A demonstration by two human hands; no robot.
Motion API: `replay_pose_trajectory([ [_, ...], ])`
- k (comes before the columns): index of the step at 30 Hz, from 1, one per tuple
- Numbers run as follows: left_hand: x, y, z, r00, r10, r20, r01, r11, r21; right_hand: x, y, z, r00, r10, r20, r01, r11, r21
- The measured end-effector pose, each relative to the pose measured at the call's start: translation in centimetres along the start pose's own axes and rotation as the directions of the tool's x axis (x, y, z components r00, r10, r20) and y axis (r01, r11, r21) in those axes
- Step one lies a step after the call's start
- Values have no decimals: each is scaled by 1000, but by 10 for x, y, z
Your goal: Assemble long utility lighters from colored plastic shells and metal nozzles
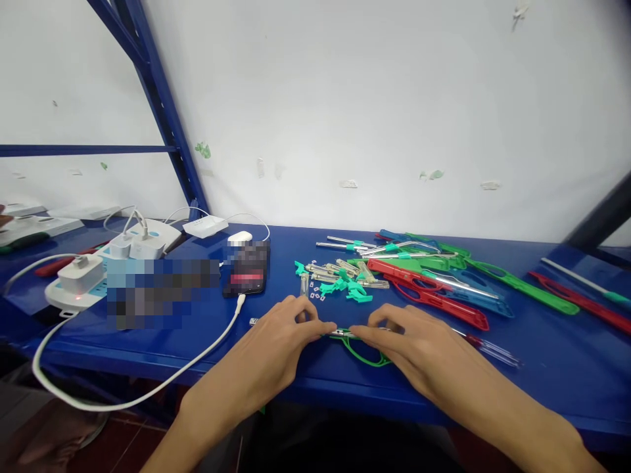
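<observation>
My left hand (290,328) and my right hand (411,338) meet near the table's front edge, fingers pinched on a green lighter shell (369,360) with a loop-shaped handle. A small metallic part lies in the shell between my fingertips; my hands hide much of both. Just beyond my fingers is a pile of clear fuel tubes (325,270) and teal triggers (345,284). Tiny whitish pieces (317,295) lie beside my left hand. Right of the pile are a red lighter shell (434,295) and a blue lighter shell (497,303).
Metal rods (345,246) lie behind the pile. More green shells (522,287) and red shells (586,303) spread to the right. At left are a phone (249,279) on a white cable (197,364) and a power strip (73,295). A blue frame post (162,98) rises behind.
</observation>
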State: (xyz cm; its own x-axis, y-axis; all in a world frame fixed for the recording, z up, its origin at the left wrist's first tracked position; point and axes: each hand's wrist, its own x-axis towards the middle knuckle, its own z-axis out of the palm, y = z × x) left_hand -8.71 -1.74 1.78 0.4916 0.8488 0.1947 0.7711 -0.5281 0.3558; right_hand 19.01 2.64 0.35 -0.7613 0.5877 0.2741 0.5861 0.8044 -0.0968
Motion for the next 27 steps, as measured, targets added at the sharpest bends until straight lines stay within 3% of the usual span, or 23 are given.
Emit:
replay_pose_trajectory([
  [6,0,2,5,1000,17,-14,-16,998,65,-2,-3,1,999,-16,-43,14,999,-40],
  [11,1,5,5,999,28,-25,-25,996,82,-6,-1,-1,992,62,-108,-56,997,59],
  [16,1,4,5,1000,12,-26,-10,998,63,-24,6,-4,957,182,-224,-152,978,143],
  [27,5,-1,10,998,41,-52,-41,999,16,-36,7,-6,938,219,-269,-141,949,282],
])
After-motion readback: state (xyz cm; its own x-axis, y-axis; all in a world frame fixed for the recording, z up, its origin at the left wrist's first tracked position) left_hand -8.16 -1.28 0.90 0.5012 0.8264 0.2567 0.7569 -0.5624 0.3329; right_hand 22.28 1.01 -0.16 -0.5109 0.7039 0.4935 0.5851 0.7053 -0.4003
